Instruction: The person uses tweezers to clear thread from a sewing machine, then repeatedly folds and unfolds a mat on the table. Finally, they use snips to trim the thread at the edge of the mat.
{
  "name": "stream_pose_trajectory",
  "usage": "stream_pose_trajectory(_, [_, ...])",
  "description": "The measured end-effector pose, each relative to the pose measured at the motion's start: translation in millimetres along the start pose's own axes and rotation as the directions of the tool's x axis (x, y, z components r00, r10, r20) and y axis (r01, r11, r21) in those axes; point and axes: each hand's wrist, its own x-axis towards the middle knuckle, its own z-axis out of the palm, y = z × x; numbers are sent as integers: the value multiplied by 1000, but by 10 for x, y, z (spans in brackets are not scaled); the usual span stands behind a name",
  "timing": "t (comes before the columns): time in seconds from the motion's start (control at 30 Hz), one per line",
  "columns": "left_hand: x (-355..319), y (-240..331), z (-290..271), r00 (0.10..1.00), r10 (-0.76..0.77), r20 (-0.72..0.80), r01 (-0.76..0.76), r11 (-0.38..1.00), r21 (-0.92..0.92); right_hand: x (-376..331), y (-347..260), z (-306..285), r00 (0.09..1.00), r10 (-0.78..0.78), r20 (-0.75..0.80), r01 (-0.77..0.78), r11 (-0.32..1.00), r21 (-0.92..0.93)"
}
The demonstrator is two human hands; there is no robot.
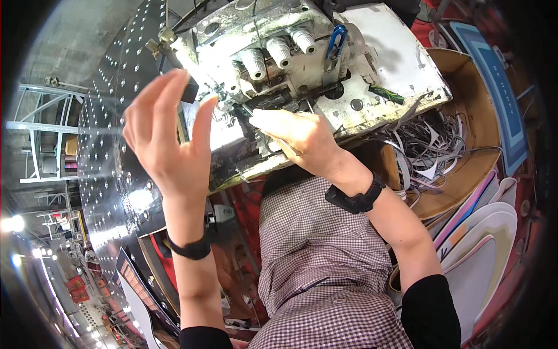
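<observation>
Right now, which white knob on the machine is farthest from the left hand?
The rightmost white knob, next to the blue tool; the other three step down leftward, toward the left hand.

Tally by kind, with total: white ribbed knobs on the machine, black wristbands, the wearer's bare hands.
White ribbed knobs: 4
Black wristbands: 2
Bare hands, left hand and right hand: 2
Total: 8

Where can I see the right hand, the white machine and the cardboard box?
Right hand (306, 136): head view, back of the hand.
White machine (313, 68): head view, front housing.
Cardboard box (483, 107): head view, inner wall.
</observation>
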Motion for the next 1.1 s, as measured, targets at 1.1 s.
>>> stream_pose_trajectory(1.1, [-544,3,-47,943,-324,-73,300,925,-235,-84,-8,30,997,-75,-12,73,986,-148])
